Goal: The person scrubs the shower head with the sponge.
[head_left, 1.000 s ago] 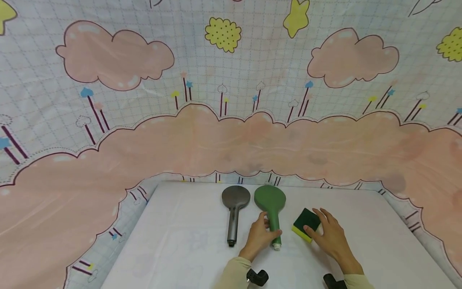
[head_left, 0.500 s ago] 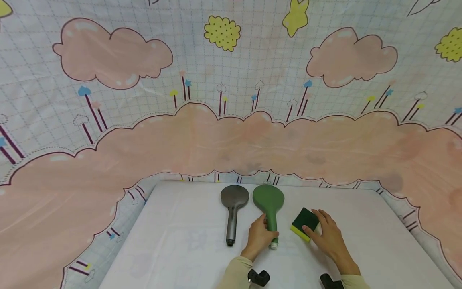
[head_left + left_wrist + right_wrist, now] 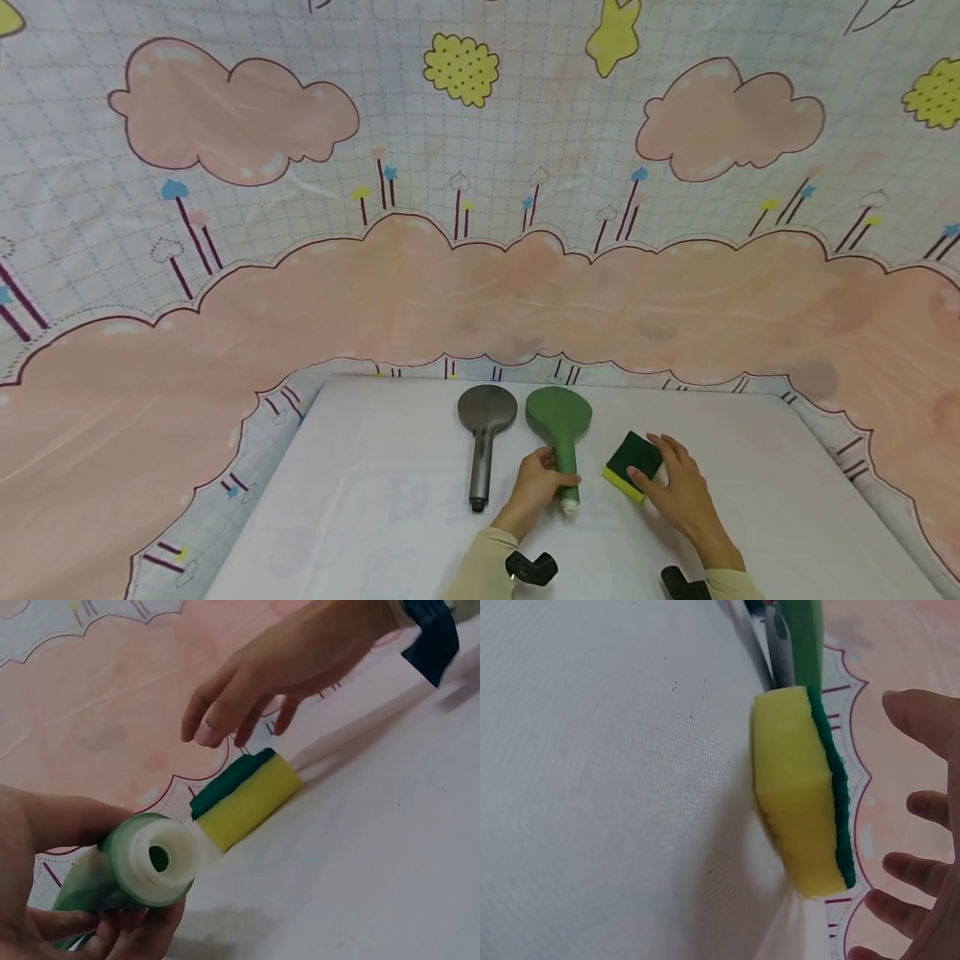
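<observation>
Since a second ago little has shifted — the left hand has curled its grip more fully round the handle of the green shower head, low in the middle of the frame on the white worktop. The right hand stays spread and loose over the sponge just right of it — fingertips near or on the sponge, gripping nothing — so both pickups look close to starting.

The bench is plain white; one shower head is green with a whitish threaded end; the other shower head is dark grey; the sponge is yellow with a dark green top; the backdrop cloth shows pink clouds, yellow shapes and a pale grid; the sleeves are beige.
</observation>
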`<state>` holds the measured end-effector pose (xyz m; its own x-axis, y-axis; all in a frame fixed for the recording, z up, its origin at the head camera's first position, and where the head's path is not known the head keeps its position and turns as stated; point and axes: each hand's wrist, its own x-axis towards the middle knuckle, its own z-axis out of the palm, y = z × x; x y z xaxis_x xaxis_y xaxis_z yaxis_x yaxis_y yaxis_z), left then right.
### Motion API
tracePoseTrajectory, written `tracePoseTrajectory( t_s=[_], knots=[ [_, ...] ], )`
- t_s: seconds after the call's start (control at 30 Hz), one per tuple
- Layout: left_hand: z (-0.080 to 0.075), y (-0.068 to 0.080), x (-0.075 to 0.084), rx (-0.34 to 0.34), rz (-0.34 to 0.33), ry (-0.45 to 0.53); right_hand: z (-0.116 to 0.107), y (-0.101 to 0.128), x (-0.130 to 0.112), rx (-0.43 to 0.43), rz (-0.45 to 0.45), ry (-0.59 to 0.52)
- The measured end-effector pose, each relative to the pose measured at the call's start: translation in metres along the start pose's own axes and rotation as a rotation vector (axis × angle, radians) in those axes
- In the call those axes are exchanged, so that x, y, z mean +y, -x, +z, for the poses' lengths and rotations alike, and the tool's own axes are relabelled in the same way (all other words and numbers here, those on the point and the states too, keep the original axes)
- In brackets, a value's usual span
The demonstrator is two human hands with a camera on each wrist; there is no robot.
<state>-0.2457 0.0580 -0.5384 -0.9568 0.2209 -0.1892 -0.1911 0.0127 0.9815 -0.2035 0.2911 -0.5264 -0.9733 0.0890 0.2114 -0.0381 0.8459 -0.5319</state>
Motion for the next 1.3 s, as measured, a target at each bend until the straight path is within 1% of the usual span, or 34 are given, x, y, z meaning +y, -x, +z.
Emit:
tracePoseTrajectory(
  t_s=[0.07,0.13,0.3,0.4,0.53,0.67,0.8,0.97,1.03,1.2,1.3],
  knots=[
    [-0.002,0.0,0.0,-0.018,-0.013,0.051,0.001,0.0,0.0,0.001,0.0,0.004],
    [-0.003,0.0,0.0,-0.029,-0.015,0.077,0.001,0.0,0.0,-0.005,0.005,0.005],
    [-0.005,-0.001,-0.001,-0.049,-0.023,0.116,0.005,0.001,0.0,-0.009,0.0,0.006],
    [-0.006,-0.002,-0.003,-0.06,-0.024,0.141,0.008,0.001,0.0,0.018,-0.035,0.028],
    [-0.006,-0.001,-0.003,-0.081,-0.012,0.137,0.009,0.0,-0.002,0.044,-0.078,0.045],
    [-0.007,0.001,-0.001,-0.105,-0.002,0.129,0.01,0.0,-0.002,0.021,-0.07,0.025],
    [-0.009,0.005,0.004,-0.121,0.016,0.13,0.012,-0.001,-0.001,-0.004,-0.06,-0.003],
    [-0.011,0.01,0.015,-0.135,0.047,0.136,0.014,-0.004,0.003,0.001,-0.06,-0.015],
    [-0.012,0.012,0.02,-0.144,0.06,0.145,0.015,-0.006,0.005,0.001,-0.057,-0.016],
    [-0.015,0.017,0.031,-0.175,0.091,0.179,0.016,-0.009,0.009,-0.033,-0.039,-0.019],
    [-0.016,0.02,0.037,-0.182,0.108,0.197,0.016,-0.01,0.01,-0.048,-0.037,-0.018]
  ],
)
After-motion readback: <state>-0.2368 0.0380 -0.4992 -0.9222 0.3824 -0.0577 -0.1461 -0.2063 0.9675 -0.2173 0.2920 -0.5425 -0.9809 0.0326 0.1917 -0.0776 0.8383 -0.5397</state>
